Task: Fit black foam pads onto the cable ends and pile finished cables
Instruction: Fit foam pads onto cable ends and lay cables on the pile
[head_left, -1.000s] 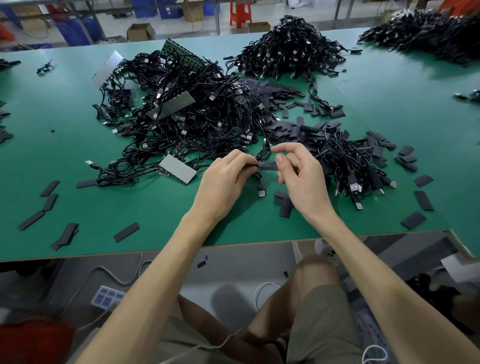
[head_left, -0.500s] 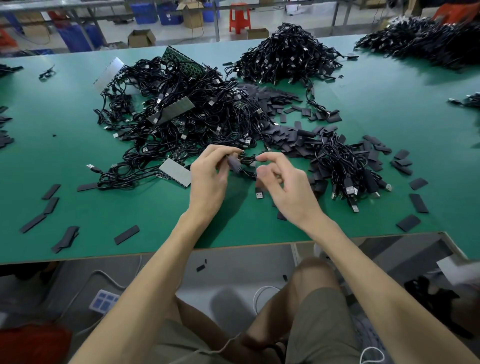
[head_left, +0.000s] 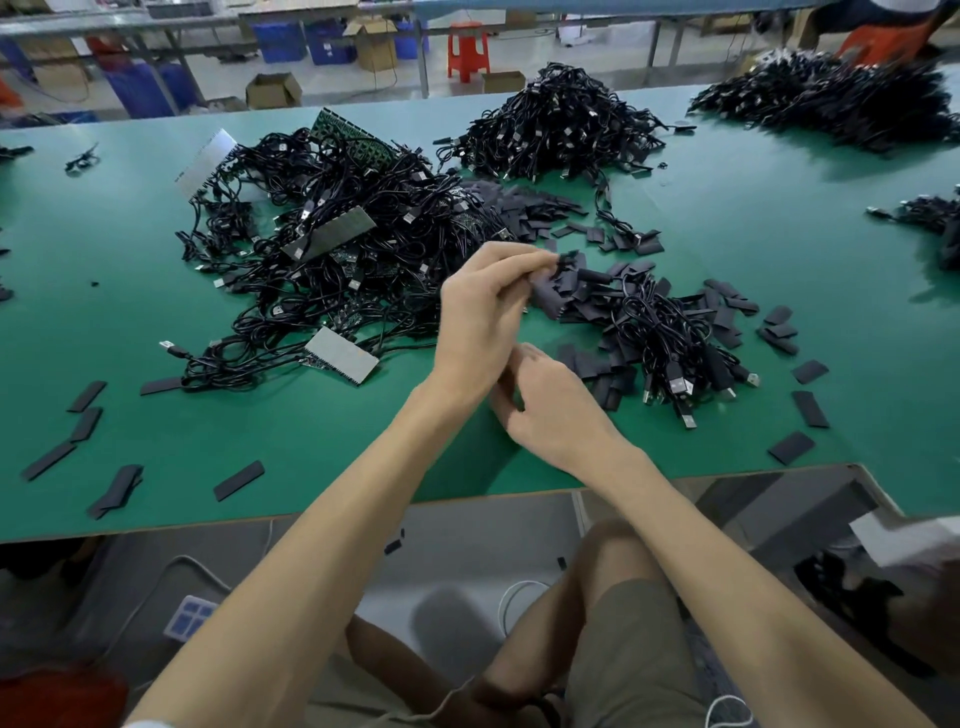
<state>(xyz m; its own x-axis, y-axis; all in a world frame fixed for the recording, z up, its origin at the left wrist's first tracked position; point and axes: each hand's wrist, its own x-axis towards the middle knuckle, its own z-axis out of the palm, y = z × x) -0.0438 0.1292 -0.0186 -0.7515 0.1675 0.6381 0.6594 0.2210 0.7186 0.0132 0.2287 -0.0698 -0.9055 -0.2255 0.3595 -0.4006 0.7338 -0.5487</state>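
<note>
My left hand (head_left: 480, 317) reaches right over the table, shut on a black cable (head_left: 563, 258) pinched at its fingertips. A black foam pad (head_left: 545, 301) hangs below those fingers. It hovers at the left edge of a small pile of padded cables (head_left: 660, 332). My right hand (head_left: 556, 410) lies low on the green table under the left wrist, fingers curled; what they touch is hidden. A big tangle of black cables (head_left: 337, 260) lies to the left. Loose foam pads (head_left: 524, 213) are heaped behind.
More cable heaps sit at the back (head_left: 556, 124) and far right (head_left: 831, 98). Grey ribbed panels (head_left: 340, 356) lie in the tangle. Stray pads dot the front left (head_left: 239, 480) and right (head_left: 810, 408). The table's front edge (head_left: 363, 512) runs just above my knees.
My hands have come apart. The left hand carried the cable up and to the right toward the small pile, while the right hand dropped to the table beneath it.
</note>
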